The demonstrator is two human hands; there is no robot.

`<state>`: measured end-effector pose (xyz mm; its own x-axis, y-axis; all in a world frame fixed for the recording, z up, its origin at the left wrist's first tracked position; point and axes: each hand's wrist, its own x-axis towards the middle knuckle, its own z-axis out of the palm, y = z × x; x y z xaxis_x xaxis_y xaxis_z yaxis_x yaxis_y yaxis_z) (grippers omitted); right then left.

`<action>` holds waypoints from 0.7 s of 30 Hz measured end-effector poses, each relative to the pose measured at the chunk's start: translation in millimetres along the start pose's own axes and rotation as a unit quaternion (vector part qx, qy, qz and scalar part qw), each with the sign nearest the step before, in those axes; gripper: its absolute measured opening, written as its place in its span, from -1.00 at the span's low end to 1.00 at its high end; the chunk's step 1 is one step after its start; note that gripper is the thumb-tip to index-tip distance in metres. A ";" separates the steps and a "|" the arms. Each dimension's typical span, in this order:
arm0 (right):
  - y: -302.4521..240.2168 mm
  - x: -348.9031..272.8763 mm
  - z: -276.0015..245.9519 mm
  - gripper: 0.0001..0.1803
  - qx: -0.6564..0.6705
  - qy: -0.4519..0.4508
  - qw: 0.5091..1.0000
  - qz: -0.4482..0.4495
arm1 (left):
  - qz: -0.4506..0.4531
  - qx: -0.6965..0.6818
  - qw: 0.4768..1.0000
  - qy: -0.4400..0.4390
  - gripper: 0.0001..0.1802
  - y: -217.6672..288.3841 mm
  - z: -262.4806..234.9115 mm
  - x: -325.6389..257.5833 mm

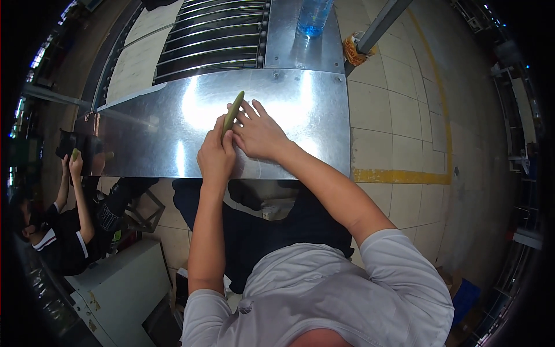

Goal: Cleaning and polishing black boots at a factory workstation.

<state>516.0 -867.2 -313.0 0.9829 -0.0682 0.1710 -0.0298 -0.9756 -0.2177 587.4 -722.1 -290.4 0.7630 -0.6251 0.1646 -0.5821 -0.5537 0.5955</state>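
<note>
A slim olive-green object (233, 111), long and tapered to a rounded point, slants up out of my left hand (216, 155). The left fingers are closed around its lower end, which they partly hide; its exact kind I cannot make out. Close against it on the right is my right hand (260, 134), palm down with fingers stretched and spread over the shiny metal tabletop (144, 136). The right fingertips lie beside the green object; whether they touch it I cannot tell.
Beyond the tabletop runs a roller conveyor (211, 37). A clear bottle with blue liquid (314, 18) stands at the far right. At the left, another person (63, 231) holds a similar green piece (75, 154). A grey cabinet (124, 289) stands at lower left.
</note>
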 end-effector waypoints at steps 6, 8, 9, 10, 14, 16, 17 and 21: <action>-0.9 1.2 7.1 -0.33 0.036 -0.004 0.999 0.015 | 0.023 -0.064 0.997 -0.028 -0.56 31.5 -1.2 -27.0; 7.1 -0.4 17.1 -0.31 0.018 0.022 1.000 -0.008 | 0.059 -0.079 0.995 -0.034 -0.57 45.1 -0.1 -20.6; 11.2 -2.3 21.8 -0.31 0.012 0.034 0.999 -0.014 | 0.061 -0.054 0.995 -0.052 -0.59 51.7 -1.3 -14.7; 11.5 -1.2 23.3 -0.30 0.006 0.046 0.999 -0.023 | 0.063 -0.028 0.995 -0.067 -0.61 54.8 -2.6 -7.3; 6.7 2.9 14.2 -0.29 0.020 -0.031 0.999 0.008 | 0.075 0.070 0.992 -0.073 -0.65 43.6 0.3 23.9; 9.3 3.9 17.0 -0.27 0.019 -0.025 0.999 0.008 | 0.112 0.071 0.990 -0.052 -0.64 32.3 6.7 39.5; 9.1 3.5 16.9 -0.26 0.042 -0.010 0.999 0.010 | 0.099 0.080 0.989 -0.073 -0.65 32.5 5.8 44.8; 6.6 5.9 19.0 -0.26 0.132 0.025 0.990 0.035 | 0.136 0.118 0.981 -0.076 -0.68 32.8 17.9 58.7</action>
<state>525.0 -870.0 -331.6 0.9695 -0.1503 0.1934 -0.0419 -0.8797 -0.4737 608.1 -786.8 -275.3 0.5298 -0.8324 0.1626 -0.8212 -0.4557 0.3434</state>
